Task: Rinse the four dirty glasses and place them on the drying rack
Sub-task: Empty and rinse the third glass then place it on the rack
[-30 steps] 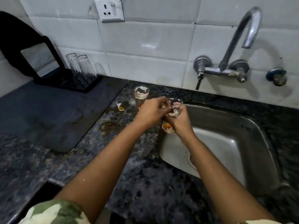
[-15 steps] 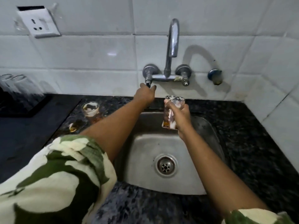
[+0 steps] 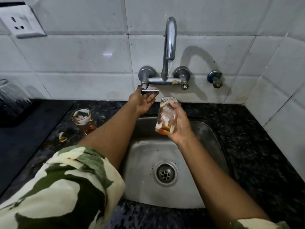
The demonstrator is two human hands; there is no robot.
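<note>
Water is now running from the tap [image 3: 170, 47] as left fingers [image 3: 149, 100] are opening under its lever [image 3: 150, 91], right fingers [image 3: 175, 104] gripping the third glass [image 3: 166, 116], unrinsed.

Sink [image 3: 204, 134] set into desk [image 3: 257, 146], centre. Tap [image 3: 170, 47] on wall behind sink. Right hand [image 3: 180, 124] above sink, wrapped around glass [image 3: 166, 116] below spout. Left hand [image 3: 142, 101] just left, under tap lever [image 3: 150, 91]. Second glass [image 3: 81, 116] on desk, left of sink. Drying rack [image 3: 11, 103] far left; wall socket [image 3: 21, 22] above.
</note>
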